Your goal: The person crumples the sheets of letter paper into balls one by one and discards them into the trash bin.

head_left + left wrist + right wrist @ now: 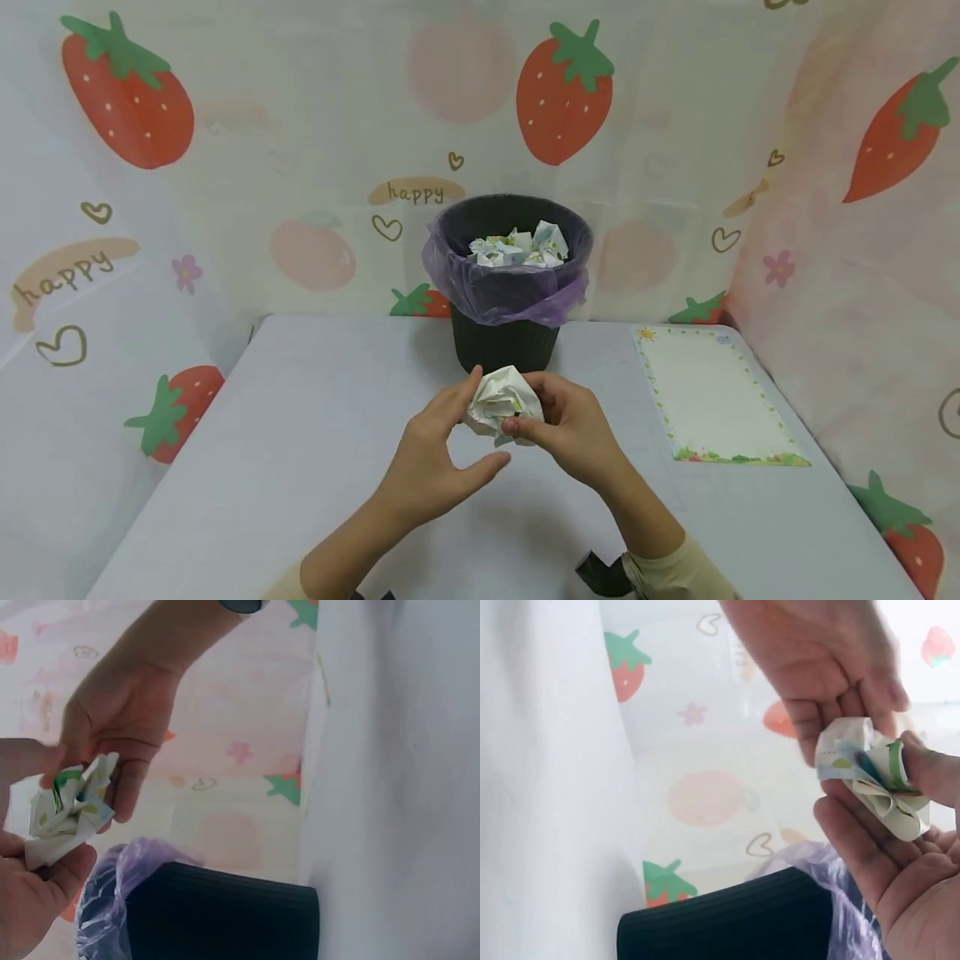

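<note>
Above the table, in the head view, a crumpled ball of white paper (504,398) is between the two hands. My right hand (581,429) pinches it, thumb on the near face and fingers behind. The left hand (423,467) touches its left side with extended fingers, its thumb held apart below. In the right wrist view the paper (870,776) shows folds with green and blue print under the right thumb (930,769). Just beyond the hands stands a black bin (506,343) with a purple liner (502,292) over its rim.
Several crumpled papers (517,248) fill the bin's upper part. On the right of the white table (315,467) lies a flat sheet of paper (716,392) with a decorated border. Strawberry-printed cloth (315,100) walls the back and both sides.
</note>
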Motion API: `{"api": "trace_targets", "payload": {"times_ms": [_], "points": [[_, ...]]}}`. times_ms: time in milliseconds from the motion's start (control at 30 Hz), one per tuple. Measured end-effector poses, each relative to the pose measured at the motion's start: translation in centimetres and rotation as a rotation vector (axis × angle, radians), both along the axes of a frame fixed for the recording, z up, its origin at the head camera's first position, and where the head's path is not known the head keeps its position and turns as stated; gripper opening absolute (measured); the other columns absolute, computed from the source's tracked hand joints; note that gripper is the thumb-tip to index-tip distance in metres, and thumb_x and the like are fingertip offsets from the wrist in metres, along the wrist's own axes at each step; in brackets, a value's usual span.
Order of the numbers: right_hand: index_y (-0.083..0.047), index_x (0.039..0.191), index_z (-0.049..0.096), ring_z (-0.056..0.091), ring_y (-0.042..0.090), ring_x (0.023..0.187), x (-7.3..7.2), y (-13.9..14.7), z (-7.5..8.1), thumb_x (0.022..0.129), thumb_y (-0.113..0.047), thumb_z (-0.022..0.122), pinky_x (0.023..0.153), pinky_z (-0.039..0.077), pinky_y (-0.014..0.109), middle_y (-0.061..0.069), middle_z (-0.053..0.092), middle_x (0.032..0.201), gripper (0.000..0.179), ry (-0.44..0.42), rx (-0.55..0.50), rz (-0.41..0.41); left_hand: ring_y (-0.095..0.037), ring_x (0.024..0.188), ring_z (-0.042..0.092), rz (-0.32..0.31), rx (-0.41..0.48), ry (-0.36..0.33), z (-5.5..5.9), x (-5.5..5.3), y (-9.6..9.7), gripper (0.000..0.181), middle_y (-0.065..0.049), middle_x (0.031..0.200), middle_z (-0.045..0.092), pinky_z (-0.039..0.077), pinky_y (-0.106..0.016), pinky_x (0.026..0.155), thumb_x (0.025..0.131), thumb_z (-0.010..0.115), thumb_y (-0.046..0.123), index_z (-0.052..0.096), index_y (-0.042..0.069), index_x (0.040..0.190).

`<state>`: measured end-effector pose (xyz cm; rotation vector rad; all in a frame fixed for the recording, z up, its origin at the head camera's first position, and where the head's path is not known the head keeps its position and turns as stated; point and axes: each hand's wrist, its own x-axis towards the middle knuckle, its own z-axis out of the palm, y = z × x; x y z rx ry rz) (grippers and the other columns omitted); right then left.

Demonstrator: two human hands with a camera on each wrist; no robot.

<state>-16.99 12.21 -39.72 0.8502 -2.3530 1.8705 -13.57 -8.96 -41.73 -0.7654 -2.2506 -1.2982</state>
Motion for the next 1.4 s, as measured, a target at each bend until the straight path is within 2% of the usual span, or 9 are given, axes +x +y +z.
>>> {"api": "trace_targets", "payload": {"times_ms": [100,300,467,600,800,1033,1100,1267,1400], "points": [[-0.001,0.116,0.066,0.075,0.020,0.079,0.3,0.0,0.3,0.085,-0.008,0.084,0.069,0.063,0.033,0.014,0.074,0.101,0.037,-0.039,0.001,-0.033,-0.016,0.127,0.059,0.005,-0.027,0.024,-0.4,-0.2,0.4,0.107,0.000,0.142,0.059,0.055,-0.035,0.102,0.071,0.096,0.028,0.037,0.019,0.160],[0.001,0.106,0.066,0.075,0.019,0.080,0.9,-1.0,0.2,0.086,-0.008,0.083,0.069,0.063,0.030,0.013,0.076,0.098,0.027,-0.145,-0.024,-0.094,-0.023,0.123,0.060,0.066,0.001,0.197,-1.4,-0.4,1.2,0.101,-0.008,0.135,0.062,0.053,-0.027,0.101,0.065,0.098,0.024,0.048,0.006,0.151],[0.003,0.099,0.068,0.076,0.021,0.084,0.9,-1.4,-0.3,0.084,-0.003,0.082,0.073,0.064,0.032,0.014,0.077,0.096,0.021,-0.226,-0.101,-0.147,-0.025,0.124,0.056,0.104,-0.096,0.322,-1.7,-0.3,1.8,0.106,-0.011,0.137,0.058,0.048,-0.022,0.106,0.063,0.099,0.023,0.045,0.002,0.152],[0.003,0.103,0.069,0.076,0.021,0.087,1.1,-1.3,-0.3,0.086,-0.008,0.081,0.074,0.063,0.032,0.016,0.077,0.097,0.024,-0.230,-0.121,-0.125,-0.024,0.122,0.056,0.129,-0.168,0.333,-1.6,-0.5,1.7,0.109,-0.011,0.138,0.058,0.052,-0.026,0.102,0.065,0.099,0.021,0.041,0.003,0.155],[0.003,0.124,0.065,0.072,0.017,0.087,0.8,-0.3,0.4,0.096,-0.015,0.072,0.077,0.061,0.026,0.014,0.076,0.104,0.034,-0.176,0.012,0.045,-0.025,0.122,0.059,0.111,-0.157,0.296,-1.2,-1.0,0.8,0.105,-0.011,0.137,0.059,0.056,-0.033,0.099,0.068,0.098,0.021,0.041,0.005,0.155],[0.006,0.150,0.042,0.065,0.022,0.118,-0.3,2.3,1.3,0.105,0.001,0.051,0.100,0.056,0.034,0.027,0.058,0.137,0.046,-0.123,-0.011,0.504,-0.024,0.123,0.060,0.039,-0.108,0.283,-0.8,-1.1,0.0,0.095,-0.009,0.135,0.062,0.054,-0.031,0.102,0.074,0.094,0.018,0.044,0.004,0.154],[0.006,0.151,0.041,0.064,0.025,0.122,-0.6,2.8,1.4,0.104,0.004,0.050,0.102,0.055,0.038,0.028,0.057,0.140,0.048,-0.123,-0.036,0.573,-0.023,0.121,0.061,0.009,-0.086,0.284,-0.7,-1.1,-0.2,0.091,-0.008,0.133,0.064,0.053,-0.030,0.101,0.076,0.092,0.016,0.045,0.004,0.153],[0.009,0.139,0.053,0.071,0.025,0.111,-0.6,2.9,1.6,0.097,0.004,0.064,0.094,0.059,0.037,0.019,0.069,0.125,0.044,-0.177,-0.082,0.497,-0.020,0.115,0.062,-0.079,-0.015,0.269,-0.3,-1.1,-0.4,0.086,-0.005,0.125,0.067,0.053,-0.025,0.096,0.075,0.091,0.014,0.051,0.007,0.150],[0.012,0.137,0.051,0.071,0.024,0.108,-0.4,2.4,1.6,0.095,0.001,0.070,0.092,0.060,0.035,0.019,0.068,0.121,0.047,-0.183,-0.112,0.455,-0.018,0.112,0.060,-0.093,0.001,0.244,0.0,-1.1,-0.6,0.086,-0.003,0.123,0.069,0.055,-0.024,0.090,0.073,0.091,0.014,0.053,0.010,0.150]]}}
